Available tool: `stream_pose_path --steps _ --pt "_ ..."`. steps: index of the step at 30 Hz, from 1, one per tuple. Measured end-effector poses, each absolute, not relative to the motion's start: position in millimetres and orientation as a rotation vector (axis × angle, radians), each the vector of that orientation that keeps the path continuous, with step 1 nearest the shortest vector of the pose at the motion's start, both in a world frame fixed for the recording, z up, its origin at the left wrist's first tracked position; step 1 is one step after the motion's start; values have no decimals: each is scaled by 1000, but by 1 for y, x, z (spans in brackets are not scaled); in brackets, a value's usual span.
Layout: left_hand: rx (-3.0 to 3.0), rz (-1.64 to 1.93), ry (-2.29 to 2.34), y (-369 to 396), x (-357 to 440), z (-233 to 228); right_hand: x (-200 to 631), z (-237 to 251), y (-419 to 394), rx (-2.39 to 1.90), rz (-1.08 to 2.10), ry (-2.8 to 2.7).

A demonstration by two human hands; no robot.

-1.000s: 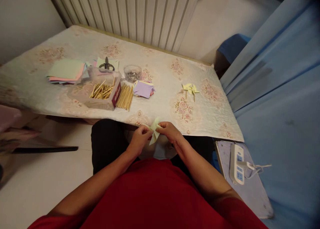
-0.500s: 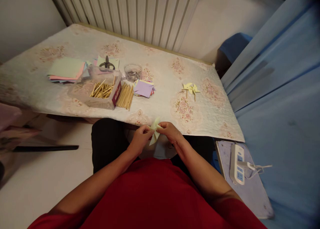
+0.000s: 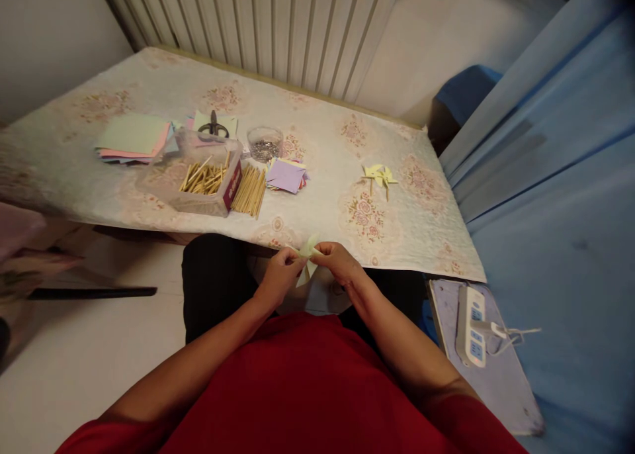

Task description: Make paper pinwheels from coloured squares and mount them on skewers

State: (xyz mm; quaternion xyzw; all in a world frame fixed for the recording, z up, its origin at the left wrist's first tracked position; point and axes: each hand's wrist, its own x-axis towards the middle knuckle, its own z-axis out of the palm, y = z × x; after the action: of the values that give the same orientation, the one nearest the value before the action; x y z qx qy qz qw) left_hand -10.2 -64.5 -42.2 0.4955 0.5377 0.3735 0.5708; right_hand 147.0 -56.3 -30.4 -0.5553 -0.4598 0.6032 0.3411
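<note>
Over my lap, just off the table's front edge, a pale green paper pinwheel (image 3: 308,269) is pinched between both hands. My left hand (image 3: 280,272) is closed on its left side, fingertips near the centre. My right hand (image 3: 338,261) is closed on its right side, thumb and fingers together. Whether a pin or stick sits between the fingertips I cannot tell. Farther back on the right lie two yellow pinwheels (image 3: 380,175) on short sticks. A stack of small cut paper squares (image 3: 286,175), purple on top, is beyond my left hand.
Left on the flowered tablecloth (image 3: 317,202) stand a clear plastic box (image 3: 203,204) of sticks, a row of sticks (image 3: 249,192), a bowl of pins (image 3: 265,145), scissors (image 3: 213,128) and stacked coloured paper (image 3: 131,136). A power strip (image 3: 471,325) lies at the right.
The pinwheel has turned slightly between my fingers, and a blade now shows above my left fingertips. Both hands have stayed almost in place.
</note>
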Motion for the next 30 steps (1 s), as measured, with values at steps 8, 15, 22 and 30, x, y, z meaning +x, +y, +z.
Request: stream_pose_path --steps 8,15,22,30 --pt "1196 887 1290 -63 -10 -46 149 -27 -58 -1433 1593 -1221" --pt "1225 881 1294 -63 -10 -50 146 -25 -60 -1483 1535 -1212" --pt "1192 878 1312 -62 -9 -48 144 -33 -58 -1489 1497 -1188" --pt "919 1075 1277 -66 -12 -42 140 -40 -58 -1447 1551 -1014"
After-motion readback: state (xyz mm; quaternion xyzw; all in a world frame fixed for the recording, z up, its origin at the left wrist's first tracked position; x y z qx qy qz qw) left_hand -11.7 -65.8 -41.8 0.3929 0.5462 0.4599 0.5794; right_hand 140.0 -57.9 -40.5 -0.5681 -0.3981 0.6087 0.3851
